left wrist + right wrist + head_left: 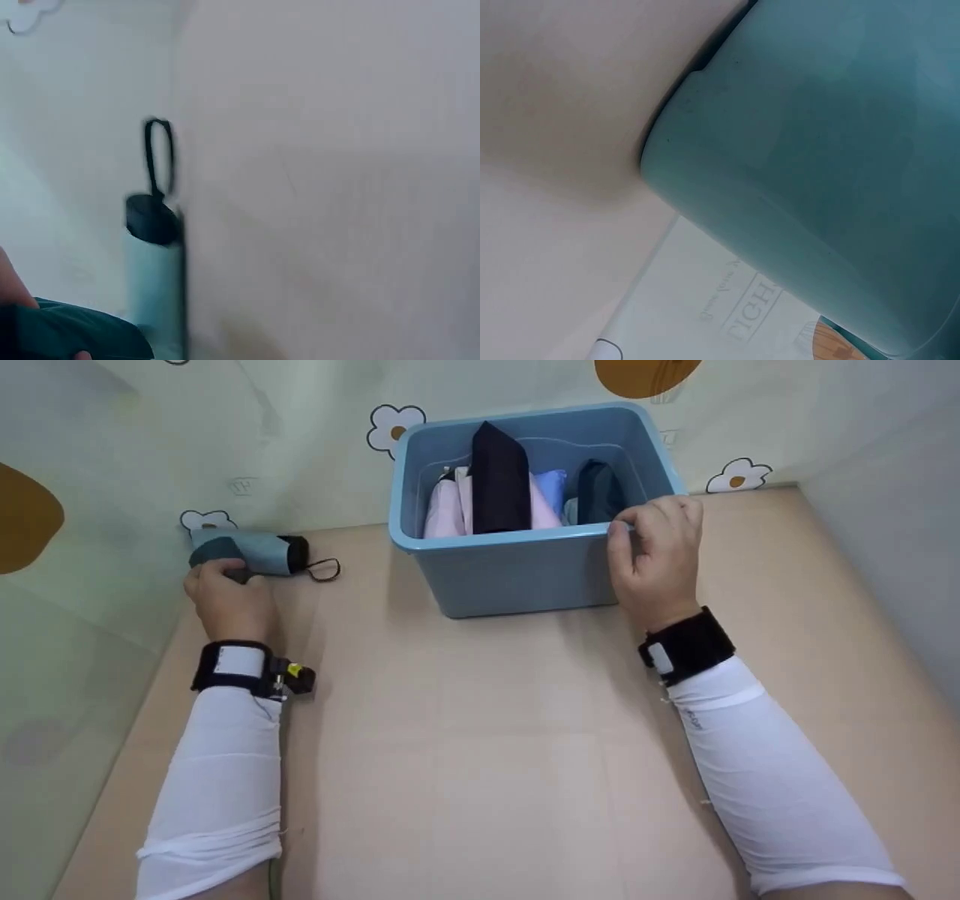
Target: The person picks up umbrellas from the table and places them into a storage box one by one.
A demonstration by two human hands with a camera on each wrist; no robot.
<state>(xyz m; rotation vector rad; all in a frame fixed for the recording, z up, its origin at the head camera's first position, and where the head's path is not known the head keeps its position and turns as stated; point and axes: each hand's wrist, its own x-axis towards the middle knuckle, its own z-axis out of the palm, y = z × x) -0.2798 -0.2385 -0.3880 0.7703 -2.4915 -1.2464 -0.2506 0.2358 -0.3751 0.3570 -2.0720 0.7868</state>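
At the far left of the head view, my left hand [232, 600] grips a dark green folded umbrella [216, 552]; most of it is hidden under the fingers. In the left wrist view the umbrella's dark green fabric [82, 330] shows at the bottom left. Right behind it lies a light blue folded umbrella [259, 552] with a black end and a wrist loop [160, 157]. My right hand [664, 555] holds the near right rim of a blue plastic bin [517, 577], fingers curled over the edge. The bin's smooth wall [795, 165] fills much of the right wrist view.
Inside the bin stand a black folded item [500, 480], pink cloth-like items [444, 508], a blue one [551, 489] and a dark teal one [598, 493]. Behind the bin is a flower-printed wall covering [315, 442]. Everything rests on a beige tabletop [465, 720].
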